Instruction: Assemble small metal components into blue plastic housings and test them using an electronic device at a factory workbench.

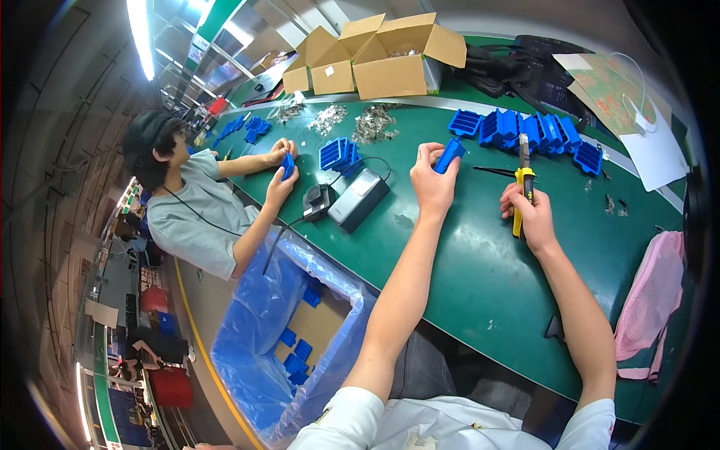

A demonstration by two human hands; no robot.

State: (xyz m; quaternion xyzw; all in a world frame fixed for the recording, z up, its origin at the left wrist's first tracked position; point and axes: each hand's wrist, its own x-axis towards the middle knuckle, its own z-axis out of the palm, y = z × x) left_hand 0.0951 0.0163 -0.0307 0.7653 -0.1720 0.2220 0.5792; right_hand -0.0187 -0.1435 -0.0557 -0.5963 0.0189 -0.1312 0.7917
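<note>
Green and faintly glossy, the counter runs slantwise from the upper left of the frame to the lower right, its near edge passing under the left forearm. Just right of the frame's middle, the left hand is closed around a blue case, held tilted over the counter, its upper end sticking out past the fingers. Farther right, the right hand is curled around the yellow and black grips of the pliers, whose nose points up the frame; whether it touches the row of blue cases behind cannot be told. A thin black tool lies between the hands, and below them a broad stretch of green top reaches to the near edge. Left of the left hand sits a grey box, with heaps of metal bits beyond. Open cardboard boxes line the far edge. At the right end lies a pink bag. Below the near edge, lower left, stands a plastic-lined bin; above it, another person holds a blue piece.
</note>
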